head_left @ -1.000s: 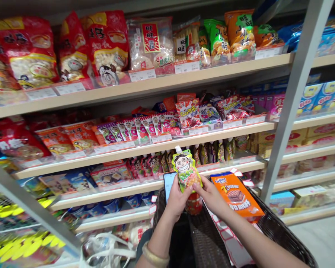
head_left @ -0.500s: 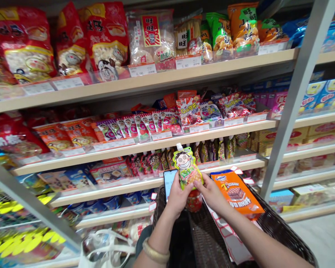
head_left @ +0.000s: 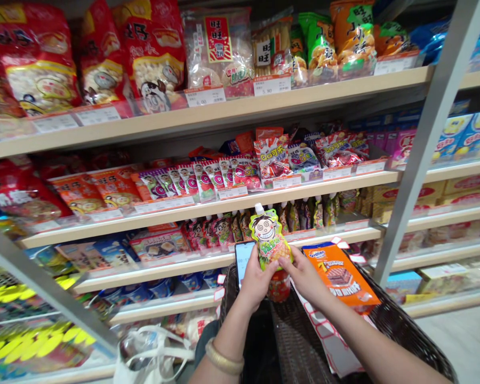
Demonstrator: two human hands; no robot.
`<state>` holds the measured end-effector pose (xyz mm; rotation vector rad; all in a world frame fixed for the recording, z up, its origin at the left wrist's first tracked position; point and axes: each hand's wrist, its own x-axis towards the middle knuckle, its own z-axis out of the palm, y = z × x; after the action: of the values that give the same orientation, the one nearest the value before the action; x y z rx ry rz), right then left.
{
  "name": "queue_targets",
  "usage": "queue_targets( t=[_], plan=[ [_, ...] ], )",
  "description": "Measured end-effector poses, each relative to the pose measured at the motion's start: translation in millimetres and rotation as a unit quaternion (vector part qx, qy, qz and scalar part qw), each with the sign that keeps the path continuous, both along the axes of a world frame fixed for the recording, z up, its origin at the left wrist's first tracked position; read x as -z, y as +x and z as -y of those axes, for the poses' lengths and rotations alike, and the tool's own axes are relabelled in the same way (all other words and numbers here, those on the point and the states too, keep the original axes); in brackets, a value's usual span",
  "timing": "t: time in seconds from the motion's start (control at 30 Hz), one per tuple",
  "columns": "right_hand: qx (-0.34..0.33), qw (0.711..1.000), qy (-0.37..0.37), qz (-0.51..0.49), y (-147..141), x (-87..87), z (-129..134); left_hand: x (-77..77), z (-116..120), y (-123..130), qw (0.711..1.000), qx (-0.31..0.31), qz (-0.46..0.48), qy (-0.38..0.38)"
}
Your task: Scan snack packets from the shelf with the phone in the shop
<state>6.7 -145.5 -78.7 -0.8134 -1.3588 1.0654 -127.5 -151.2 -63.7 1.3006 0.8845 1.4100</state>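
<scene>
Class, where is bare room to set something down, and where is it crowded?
The basket shows bare wicker between the red item and patterned sheet; bare floor lies beyond its right side. Crowded: the upper shelf, packed with snack bags, and around the pouch.

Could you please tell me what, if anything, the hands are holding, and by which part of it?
The left hand and right hand hold a yellow-green pouch by its lower sides, white cap uppermost.

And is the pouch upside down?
No, right way up: the pouch has its white cap on top, left hand and right hand below.
</scene>
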Motion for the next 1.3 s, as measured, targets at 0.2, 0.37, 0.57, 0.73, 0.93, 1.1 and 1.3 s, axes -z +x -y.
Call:
queue_targets(
  t=[0.2, 0.37, 0.57, 0.73, 0.93, 1.1, 1.3],
  plan=[
    [-0.003, 1.000, -0.010, -0.005, 0, -4.3, 3, 0.4, 1, 0, 1.000, 0.005, 0.003, -0.001],
    [-0.001, 1.000, -0.023, -0.020, -2, -8.9, 4, -1.5, 2, 4, 0.999, 0.010, 0.040, -0.008],
    [0.033, 0.999, -0.027, -0.028, -5, -11.0, 6, -5.2, 3, 11, 0.996, -0.040, 0.078, -0.025],
    [0.080, 0.996, -0.022, -0.032, -8, -7.8, 9, -8.5, 7, 9, 0.990, -0.090, 0.077, -0.076],
    [0.115, 0.993, 0.005, 0.004, -11, -3.5, 15, -3.9, 7, 9, 0.994, -0.022, 0.091, -0.048],
    [0.059, 0.996, 0.058, 0.026, -11, -1.5, 21, -1.0, 5, 9, 0.986, -0.003, 0.158, -0.051],
    [0.094, 0.969, 0.159, 0.162, -9, -3.0, 29, -0.2, 5, 8, 0.980, -0.017, 0.189, -0.068]
  ],
)
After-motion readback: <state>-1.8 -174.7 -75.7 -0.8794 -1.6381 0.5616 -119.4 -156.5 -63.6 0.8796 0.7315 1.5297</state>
